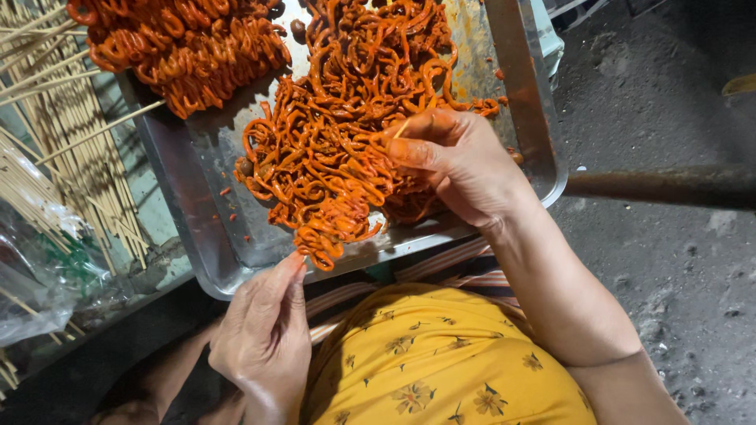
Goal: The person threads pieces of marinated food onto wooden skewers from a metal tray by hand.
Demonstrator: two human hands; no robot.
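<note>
The metal tray (543,169) runs past the top edge, its far end unseen. The heap of orange curled pieces (346,134) hides the right hand's (461,161) fingertips and most of the thin stick they pinch. The bamboo skewers (59,134) are cut off at left. The clear plastic bag (39,275) shows blurred contents.

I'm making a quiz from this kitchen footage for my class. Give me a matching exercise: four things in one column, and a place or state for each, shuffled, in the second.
Things:
1. right hand
2. left hand
3. bamboo skewers
4. metal tray

Places or states:
A. loose, left of the tray
B. fingertips at the tray's near rim
C. holds heaps of orange-red curled strips
D. pinching a thin stick among the strips

Pairs: 1-D, 2-B, 3-A, 4-C
</note>
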